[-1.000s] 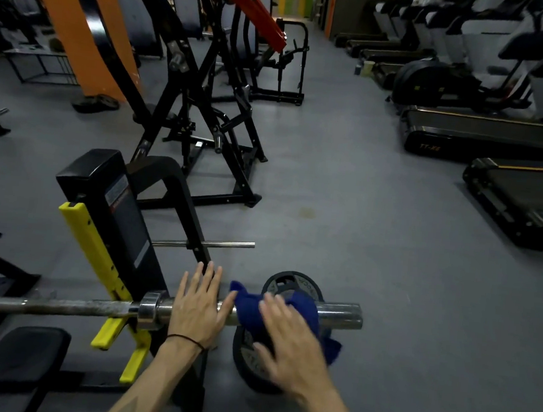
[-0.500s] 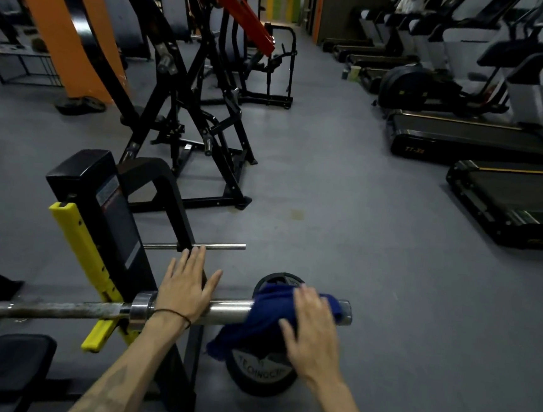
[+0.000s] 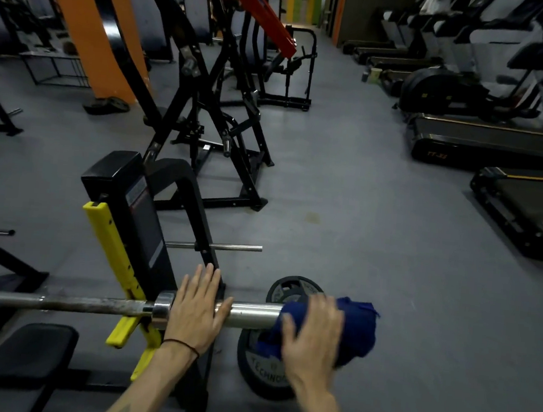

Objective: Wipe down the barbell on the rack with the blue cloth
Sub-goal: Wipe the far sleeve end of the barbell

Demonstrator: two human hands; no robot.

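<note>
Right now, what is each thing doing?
Barbell: lying level on the rack, sleeve end covered by the cloth.
Cloth: bunched over the sleeve end, pressed by the right hand.
Left hand: flat on the sleeve, fingers straight.
Right hand: on the cloth, blurred.
Plate: upright on the floor.
</note>
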